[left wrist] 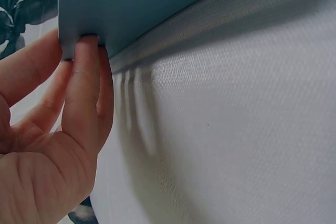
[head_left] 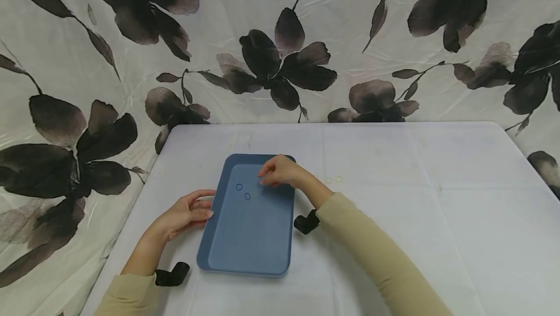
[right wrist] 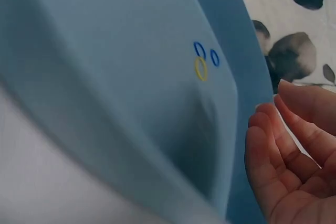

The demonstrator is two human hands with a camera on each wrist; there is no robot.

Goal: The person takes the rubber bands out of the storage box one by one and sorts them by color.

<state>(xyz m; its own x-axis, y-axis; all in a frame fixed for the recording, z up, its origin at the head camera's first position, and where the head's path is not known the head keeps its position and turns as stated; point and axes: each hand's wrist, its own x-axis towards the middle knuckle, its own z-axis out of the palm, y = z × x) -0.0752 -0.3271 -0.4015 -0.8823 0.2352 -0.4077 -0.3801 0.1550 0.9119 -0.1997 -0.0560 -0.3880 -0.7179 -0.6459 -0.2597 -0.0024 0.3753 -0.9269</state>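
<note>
A blue rectangular tray (head_left: 249, 238) lies on the white table. My left hand (head_left: 185, 216) is at its left side, with straight, relaxed fingertips touching the edge; the left wrist view has those fingers (left wrist: 84, 87) against the tray's rim. Over the far right part of the tray is my right hand (head_left: 282, 172), fingers loosely bent. The right wrist view puts a gap between thumb and fingers (right wrist: 257, 145), and nothing shows there. Inside the tray lie two thin blue rings, one (head_left: 239, 187) a little farther off than the other (head_left: 247, 196), and a yellow ring (right wrist: 200, 69) beside them.
Right of the tray, two small pale yellow rings, one (head_left: 339, 179) beside another (head_left: 329, 180), lie on the white tabletop (head_left: 415, 219). A floral cloth (head_left: 306, 87) hangs behind the table and along its left. Black wrist-worn devices (head_left: 175, 275) sit at both sleeves.
</note>
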